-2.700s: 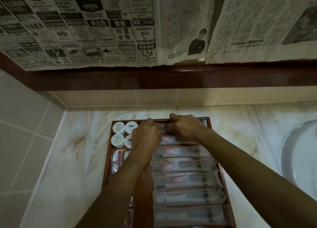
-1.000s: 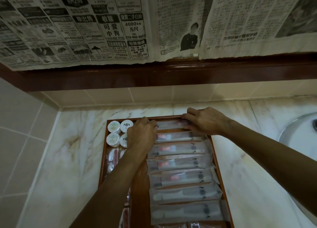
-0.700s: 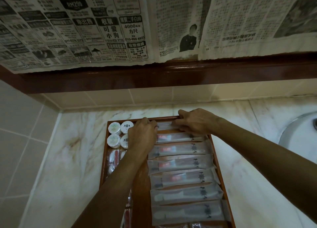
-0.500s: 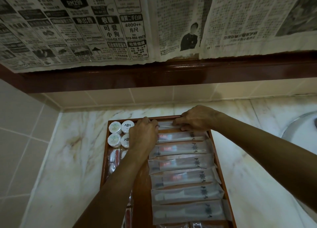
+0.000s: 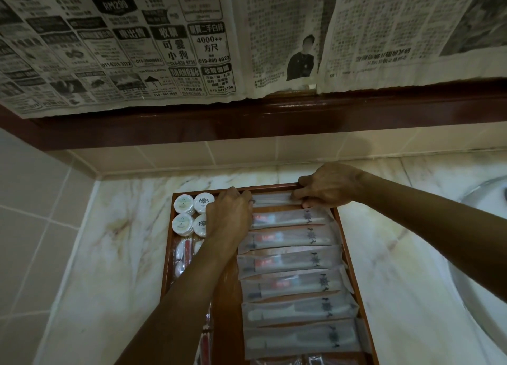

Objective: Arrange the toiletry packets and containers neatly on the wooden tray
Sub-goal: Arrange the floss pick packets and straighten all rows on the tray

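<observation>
At six o'clock, nearest to the camera, the wooden tray [image 5: 354, 268] lies on the marble table [image 5: 115, 255], and its near end is cut off by the lower edge of the view. A column of long clear toothbrush packets [image 5: 290, 260] fills its right half, one behind the other, each lying crosswise. At nine o'clock of this column there are small sachets [image 5: 183, 257] with red marks, half covered by the left forearm. Behind them, toward eleven o'clock, stand four round white containers [image 5: 183, 205] in two pairs, touching each other.

At twelve o'clock, at the far end of the tray, both hands work on the last packet [image 5: 271, 199]. The left hand [image 5: 229, 219] has its fingers curled down on the left end of this packet. The right hand [image 5: 327, 185] pinches the right end, with its fingers also over the far rim.

I judge that the step in hand is to square the far packet against the rim. The next move probably calls for a small, even push so that it lies parallel to the row.

The print on the packets is too dim to read. How the left fingertips touch the packet is hidden. At three o'clock, only an edge of the washbasin [image 5: 491, 200] is in view.
</observation>
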